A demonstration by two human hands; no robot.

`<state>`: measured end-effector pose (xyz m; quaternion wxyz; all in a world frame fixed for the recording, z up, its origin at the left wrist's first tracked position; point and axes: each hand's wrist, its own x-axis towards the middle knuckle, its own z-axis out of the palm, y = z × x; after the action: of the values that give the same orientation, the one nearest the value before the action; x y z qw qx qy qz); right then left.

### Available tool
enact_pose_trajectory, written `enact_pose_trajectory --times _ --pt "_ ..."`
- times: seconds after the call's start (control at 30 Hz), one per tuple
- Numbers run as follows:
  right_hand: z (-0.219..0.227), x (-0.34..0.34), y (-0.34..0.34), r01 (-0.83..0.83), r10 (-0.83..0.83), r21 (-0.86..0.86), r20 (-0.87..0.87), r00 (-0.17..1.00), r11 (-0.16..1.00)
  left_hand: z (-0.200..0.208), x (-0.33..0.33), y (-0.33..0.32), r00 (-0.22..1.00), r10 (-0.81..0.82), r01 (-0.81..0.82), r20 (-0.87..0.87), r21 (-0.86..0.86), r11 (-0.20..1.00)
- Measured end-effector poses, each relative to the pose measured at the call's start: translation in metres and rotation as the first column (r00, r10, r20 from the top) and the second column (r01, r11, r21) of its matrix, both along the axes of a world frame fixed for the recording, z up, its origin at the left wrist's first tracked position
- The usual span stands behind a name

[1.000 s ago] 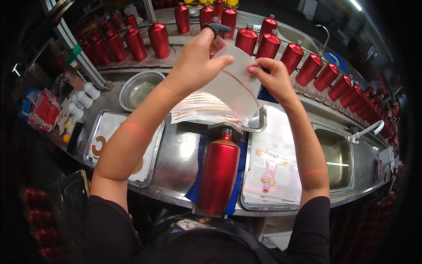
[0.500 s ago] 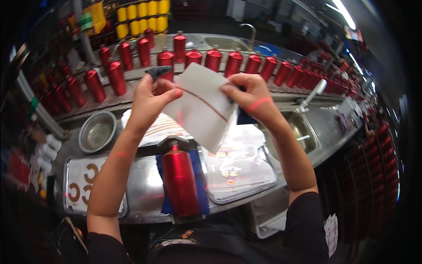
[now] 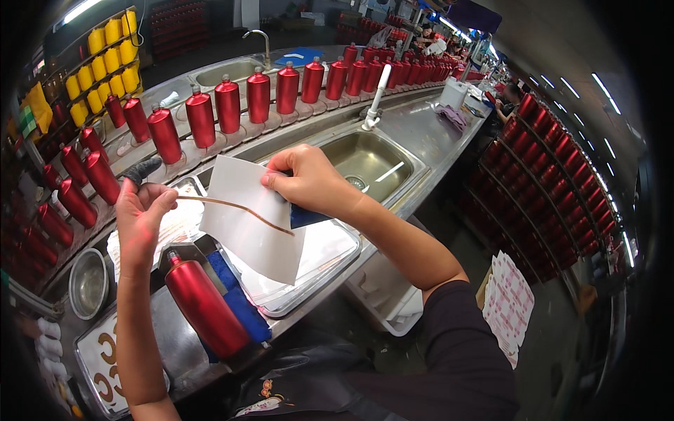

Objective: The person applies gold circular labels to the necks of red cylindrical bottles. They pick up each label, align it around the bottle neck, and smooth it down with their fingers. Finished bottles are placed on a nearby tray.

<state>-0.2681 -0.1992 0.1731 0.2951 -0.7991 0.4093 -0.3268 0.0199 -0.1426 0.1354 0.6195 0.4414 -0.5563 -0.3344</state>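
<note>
My left hand (image 3: 142, 214), a dark covering on one finger, pinches the end of a thin brown curved strip (image 3: 242, 208). The strip's other part lies across a white sheet (image 3: 242, 179). My right hand (image 3: 309, 179) grips that sheet by its upper edge, thumb on top. Something blue (image 3: 303, 217) shows just under my right hand; I cannot tell whether it is held. Below my hands a red bottle (image 3: 206, 307) lies tilted in a metal holder, with blue cloth (image 3: 246, 309) beside it.
A tray of sheets (image 3: 344, 256) sits under my right arm. On the left are a metal bowl (image 3: 89, 284) and a tray with brown curved pieces (image 3: 88, 351). Red bottles (image 3: 258, 96) line the back ledge. A sink (image 3: 372, 165) with a white tap (image 3: 378, 98) lies beyond.
My view has swung to the right. The left hand has drawn away from the sheet, and the strip's end now lifts off past the sheet's edge in its fingers.
</note>
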Motion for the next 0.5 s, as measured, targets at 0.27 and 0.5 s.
enact_pose_trajectory --times 0.27,0.5 --pt "-0.023 -0.12 0.022 0.241 -0.241 0.005 -0.007 0.97 0.97 0.036 0.002 0.028 0.907 -0.116 0.215 -0.405 0.208 0.954" --pt "-0.129 -0.353 0.099 0.784 -0.87 0.376 0.215 0.444 0.494 0.021 0.025 0.03 0.834 -0.13 0.236 -0.536 0.133 0.963"
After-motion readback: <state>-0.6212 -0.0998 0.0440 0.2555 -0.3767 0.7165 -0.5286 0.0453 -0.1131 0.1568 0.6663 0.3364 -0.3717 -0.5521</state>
